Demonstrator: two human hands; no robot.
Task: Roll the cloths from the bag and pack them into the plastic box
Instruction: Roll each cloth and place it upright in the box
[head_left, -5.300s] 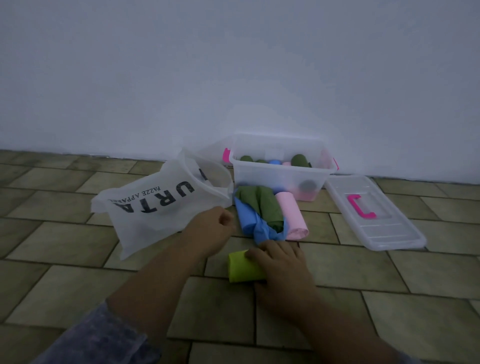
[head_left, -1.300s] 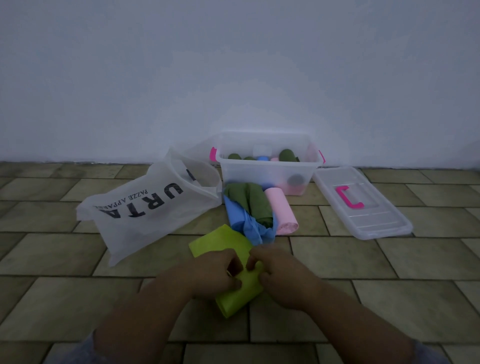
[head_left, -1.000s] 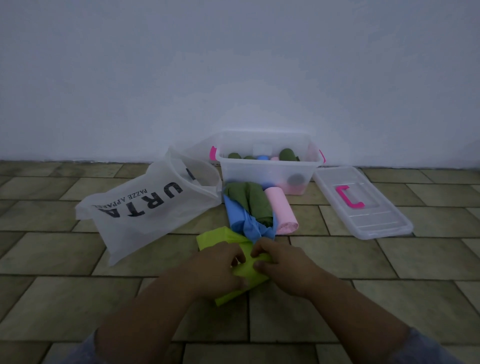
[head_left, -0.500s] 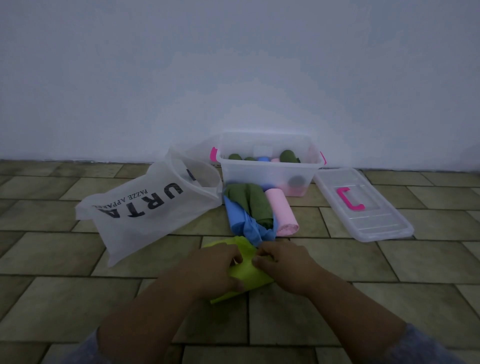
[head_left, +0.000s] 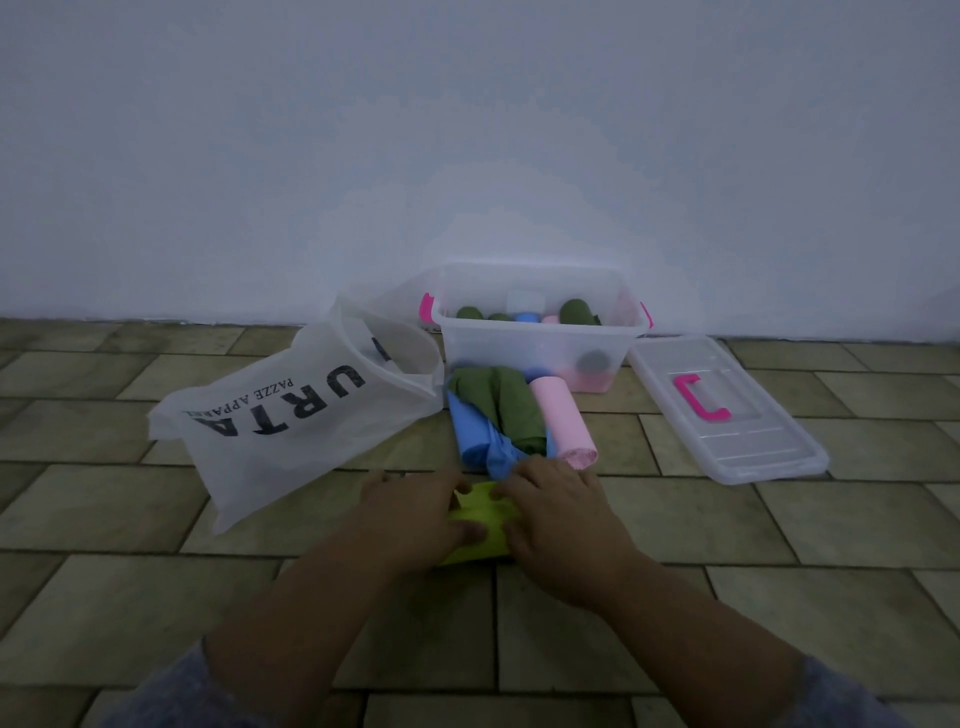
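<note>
Soft lime cloth (head_left: 480, 527) rolled tighter | left hand (head_left: 410, 512), right hand (head_left: 561, 514) grip it

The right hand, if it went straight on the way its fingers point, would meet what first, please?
Probably the blue cloth, whose bunched end lies just beyond the right hand, which grips the yellow cloth; whether they already touch is unclear.

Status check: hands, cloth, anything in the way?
Left hand and right hand grip lime cloth, part-rolled on floor. Plastic box open, lid beside it. Blue cloth, green cloth, pink cloth between hands and box.
</note>
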